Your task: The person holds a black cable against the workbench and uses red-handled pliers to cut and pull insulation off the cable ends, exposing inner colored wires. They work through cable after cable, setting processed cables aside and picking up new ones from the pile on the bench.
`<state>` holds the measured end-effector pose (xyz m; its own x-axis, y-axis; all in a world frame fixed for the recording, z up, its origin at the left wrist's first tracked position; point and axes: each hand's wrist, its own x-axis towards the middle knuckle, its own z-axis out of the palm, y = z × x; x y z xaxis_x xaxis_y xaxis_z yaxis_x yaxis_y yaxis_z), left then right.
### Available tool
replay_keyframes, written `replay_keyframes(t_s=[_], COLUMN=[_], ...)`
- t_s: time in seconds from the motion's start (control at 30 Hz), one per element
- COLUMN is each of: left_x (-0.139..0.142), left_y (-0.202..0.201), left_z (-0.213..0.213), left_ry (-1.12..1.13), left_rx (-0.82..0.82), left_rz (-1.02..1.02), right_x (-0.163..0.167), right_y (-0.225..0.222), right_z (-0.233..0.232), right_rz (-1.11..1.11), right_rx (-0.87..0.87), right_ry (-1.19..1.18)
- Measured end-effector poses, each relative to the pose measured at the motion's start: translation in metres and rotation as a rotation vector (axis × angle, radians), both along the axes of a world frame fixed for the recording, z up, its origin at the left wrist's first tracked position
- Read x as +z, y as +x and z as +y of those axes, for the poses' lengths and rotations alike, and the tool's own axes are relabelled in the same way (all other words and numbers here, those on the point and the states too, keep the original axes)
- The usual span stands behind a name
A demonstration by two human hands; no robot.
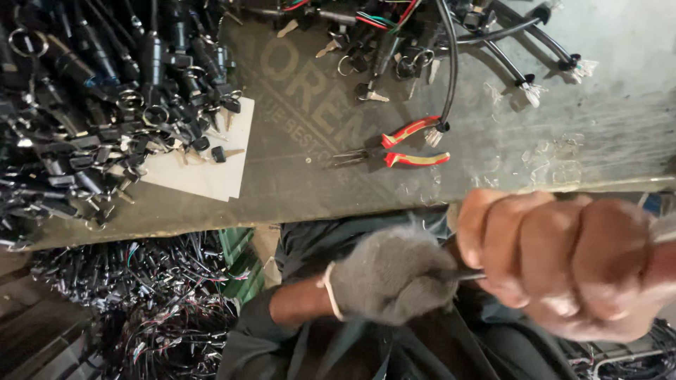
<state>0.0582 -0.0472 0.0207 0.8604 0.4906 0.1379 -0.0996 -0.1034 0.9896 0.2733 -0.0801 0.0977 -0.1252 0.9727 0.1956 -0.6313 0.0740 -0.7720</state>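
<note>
My left hand (394, 274) wears a grey knitted glove and is closed into a fist in front of my lap. My bare right hand (563, 260) is a tight fist close to the camera, just right of it. A thin dark cable (470, 276) runs between the two fists, and both grip it. Its ends are hidden inside the hands. Red and yellow handled pliers (394, 151) lie on the worktable (296, 183) beyond my hands, jaws pointing left.
A large heap of black key switches with keys and rings (91, 91) covers the table's left, partly on a white sheet (211, 176). Black cables with frayed wire ends (528, 77) lie at the far right. Wire harnesses (141, 295) and a green crate (239, 260) sit below.
</note>
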Motion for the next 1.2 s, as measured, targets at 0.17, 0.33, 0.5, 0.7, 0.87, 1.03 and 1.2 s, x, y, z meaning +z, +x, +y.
replay_keyframes(t_s=[0.17, 0.33, 0.5, 0.7, 0.87, 1.03, 1.2], left_x=[-0.044, -0.046, -0.043, -0.059, -0.049, -0.038, -0.032], left_y=[-0.028, -0.045, -0.050, -0.037, -0.055, -0.062, -0.046], left_z=[0.026, 0.046, 0.050, 0.021, 0.035, 0.052, 0.036], left_ry=[-0.066, -1.013, 0.009, -0.498, 0.463, 0.382, 0.330], left_rx=[0.248, 0.438, 0.635, 0.813, 0.769, 0.572, 0.639], left_rz=[-0.101, -0.372, 0.006, -0.113, 0.272, 0.336, 0.291], right_x=[-0.045, -0.094, -0.126, -0.136, -0.138, -0.136, -0.139], right_y=[0.003, -0.048, -0.079, -0.066, -0.062, -0.063, -0.062], right_z=[0.026, 0.052, 0.026, 0.019, 0.027, 0.020, 0.016], right_rz=[0.059, -0.370, -0.646, -0.789, -1.095, -1.176, -0.772], right_rx=[-0.447, -0.199, 0.075, -0.095, -0.176, -0.173, -0.073], right_ry=[0.052, -0.126, -0.547, -0.068, 0.251, 0.205, -0.062])
